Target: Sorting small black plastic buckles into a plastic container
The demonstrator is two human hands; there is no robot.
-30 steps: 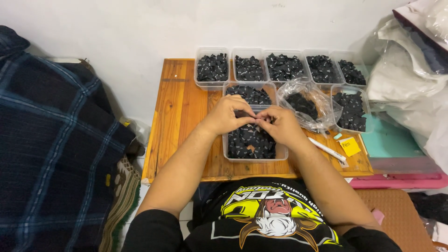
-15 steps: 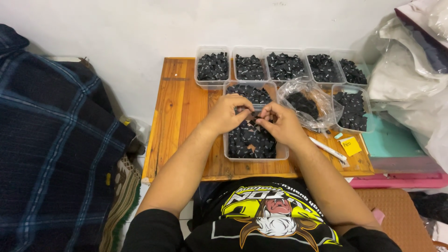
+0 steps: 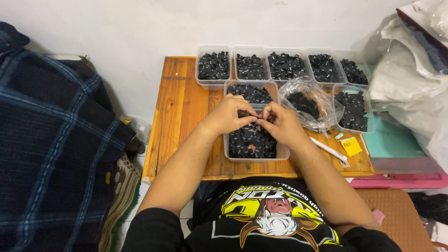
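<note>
My left hand [image 3: 230, 115] and my right hand [image 3: 281, 122] meet fingertip to fingertip above a clear plastic tub [image 3: 254, 156] full of small black pieces [image 3: 252, 143]. Both hands pinch a small black piece [image 3: 258, 120] between them, mostly hidden by the fingers. The tub stands on a low wooden table [image 3: 179, 107] close to my body. My forearms rest over the table's front edge.
Several more clear tubs of black pieces [image 3: 213, 66] line the table's back edge against the white wall. A clear plastic bag [image 3: 308, 103] with black pieces lies right of my hands, a white pen [image 3: 329, 149] and yellow note [image 3: 351, 146] beside it. A dark plaid cloth [image 3: 51, 140] lies left.
My hands have stayed over the near tub; the fingers have shifted slightly around the small black piece. Nothing else has moved.
</note>
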